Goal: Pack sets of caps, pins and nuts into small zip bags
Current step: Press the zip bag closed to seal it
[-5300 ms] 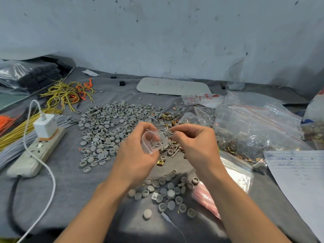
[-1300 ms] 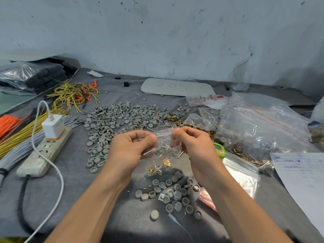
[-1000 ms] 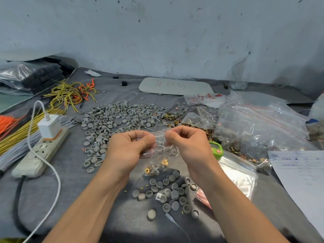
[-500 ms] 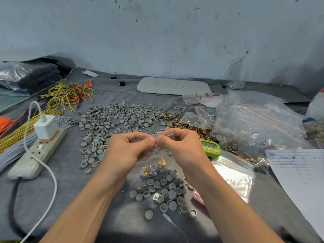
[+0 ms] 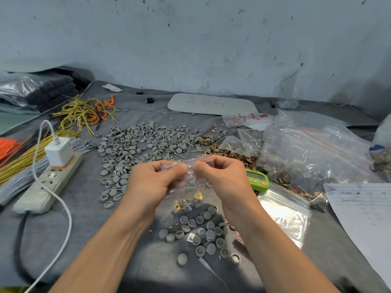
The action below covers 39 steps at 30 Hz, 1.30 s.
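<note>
Clear zip bag [image 5: 188, 188]: left hand [image 5: 153, 182] and right hand [image 5: 224, 179] pinch its top edge.

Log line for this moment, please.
step: closing zip bag | left hand: pinches bag top | right hand: pinches bag top | inside: brass nuts

grey caps [image 5: 135, 142] at 11 o'clock, brass nuts [image 5: 237, 156], green timer [image 5: 257, 179] with orange buttons, yellow and orange wires [image 5: 84, 113], white charger [image 5: 59, 152], grey bench [image 5: 84, 225] cloth, red-striped clear bags [image 5: 313, 153]

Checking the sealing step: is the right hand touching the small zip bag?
Touching. The head view shows the right hand pinching the small zip bag at its top strip, between thumb and fingers.
</note>
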Tool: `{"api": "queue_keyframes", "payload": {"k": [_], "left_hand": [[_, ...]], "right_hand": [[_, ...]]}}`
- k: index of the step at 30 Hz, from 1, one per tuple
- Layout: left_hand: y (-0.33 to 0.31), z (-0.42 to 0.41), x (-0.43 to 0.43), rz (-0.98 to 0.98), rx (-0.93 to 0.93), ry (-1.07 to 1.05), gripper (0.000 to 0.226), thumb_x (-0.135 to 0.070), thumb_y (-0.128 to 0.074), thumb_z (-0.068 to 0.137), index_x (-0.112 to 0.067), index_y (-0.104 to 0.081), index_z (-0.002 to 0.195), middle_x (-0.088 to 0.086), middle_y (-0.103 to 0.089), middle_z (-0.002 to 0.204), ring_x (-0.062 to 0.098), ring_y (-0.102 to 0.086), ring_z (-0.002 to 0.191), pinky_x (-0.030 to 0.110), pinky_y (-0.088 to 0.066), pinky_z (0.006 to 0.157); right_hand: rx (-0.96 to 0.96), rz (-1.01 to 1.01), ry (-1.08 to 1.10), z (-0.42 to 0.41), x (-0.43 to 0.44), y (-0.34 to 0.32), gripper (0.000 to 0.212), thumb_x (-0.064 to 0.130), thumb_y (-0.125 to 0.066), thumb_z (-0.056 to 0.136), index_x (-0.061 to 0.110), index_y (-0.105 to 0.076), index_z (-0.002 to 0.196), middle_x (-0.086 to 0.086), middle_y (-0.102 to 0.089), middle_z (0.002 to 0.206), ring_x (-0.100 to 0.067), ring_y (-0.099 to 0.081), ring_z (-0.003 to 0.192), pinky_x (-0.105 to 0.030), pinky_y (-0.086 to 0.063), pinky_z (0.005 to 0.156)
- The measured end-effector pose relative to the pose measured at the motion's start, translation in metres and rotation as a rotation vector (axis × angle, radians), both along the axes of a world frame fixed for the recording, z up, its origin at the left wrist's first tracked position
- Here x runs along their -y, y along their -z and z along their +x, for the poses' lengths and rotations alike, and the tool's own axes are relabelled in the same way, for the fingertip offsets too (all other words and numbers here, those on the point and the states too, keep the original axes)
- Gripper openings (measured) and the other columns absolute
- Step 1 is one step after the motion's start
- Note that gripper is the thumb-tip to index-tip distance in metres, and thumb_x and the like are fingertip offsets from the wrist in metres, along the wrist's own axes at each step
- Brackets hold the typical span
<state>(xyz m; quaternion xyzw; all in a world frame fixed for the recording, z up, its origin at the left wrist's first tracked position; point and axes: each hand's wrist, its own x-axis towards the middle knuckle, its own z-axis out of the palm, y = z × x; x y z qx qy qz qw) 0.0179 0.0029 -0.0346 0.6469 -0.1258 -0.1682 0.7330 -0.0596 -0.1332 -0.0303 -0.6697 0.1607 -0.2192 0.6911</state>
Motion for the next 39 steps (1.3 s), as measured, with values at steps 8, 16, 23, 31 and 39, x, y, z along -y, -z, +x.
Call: {"api": "queue_keyframes", "payload": {"k": [8, 16, 23, 31, 39], "left_hand": [[-0.0004, -0.0006, 0.0003, 0.008, -0.005, 0.024, 0.006, -0.012, -0.079, 0.082, -0.006, -0.076, 0.082, 0.007, -0.074, 0.067, 0.008, -0.063, 0.052, 0.014, -0.048, 0.048], [-0.0002, 0.0007, 0.0012, -0.004, 0.019, 0.003, 0.004, -0.009, -0.08, 0.082, -0.006, -0.078, 0.084, 0.012, -0.074, 0.071, 0.012, -0.064, 0.057, 0.02, -0.055, 0.054], [-0.0004, -0.0019, 0.002, 0.007, 0.054, 0.04, 0.005, -0.008, -0.083, 0.078, -0.013, -0.082, 0.079, 0.011, -0.075, 0.073, 0.012, -0.061, 0.057, 0.024, -0.051, 0.057], [0.0005, -0.0004, 0.0002, 0.017, 0.091, 0.029, 0.015, -0.004, -0.081, 0.08, -0.018, -0.082, 0.074, 0.009, -0.074, 0.068, 0.011, -0.063, 0.052, 0.02, -0.052, 0.052], [-0.0025, -0.0002, -0.0007, 0.006, 0.017, 0.002, 0.008, -0.013, -0.084, 0.072, -0.008, -0.078, 0.068, 0.009, -0.072, 0.064, 0.013, -0.065, 0.052, 0.022, -0.057, 0.053]], "right_hand": [[-0.007, 0.059, -0.023, -0.0006, 0.0007, -0.0034, 0.022, 0.004, -0.079, 0.084, 0.02, -0.079, 0.069, -0.006, -0.071, 0.069, -0.013, -0.064, 0.065, -0.014, -0.051, 0.063], [0.013, 0.045, -0.039, 0.0017, -0.0009, -0.0038, 0.027, 0.004, -0.077, 0.086, 0.022, -0.077, 0.066, -0.004, -0.07, 0.067, -0.013, -0.063, 0.067, -0.022, -0.051, 0.071], [0.039, 0.037, -0.119, -0.0002, -0.0011, -0.0044, 0.02, 0.001, -0.076, 0.084, 0.017, -0.08, 0.074, -0.009, -0.075, 0.077, -0.016, -0.067, 0.073, -0.02, -0.056, 0.071], [0.0, 0.052, -0.097, -0.001, -0.0003, -0.0056, 0.018, 0.002, -0.076, 0.086, 0.012, -0.079, 0.072, -0.012, -0.072, 0.073, -0.016, -0.066, 0.07, -0.022, -0.054, 0.07], [0.032, 0.13, 0.001, -0.0017, 0.0048, -0.0071, 0.033, 0.002, -0.073, 0.089, 0.014, -0.076, 0.059, -0.007, -0.068, 0.06, -0.011, -0.06, 0.055, -0.017, -0.048, 0.062]]}}
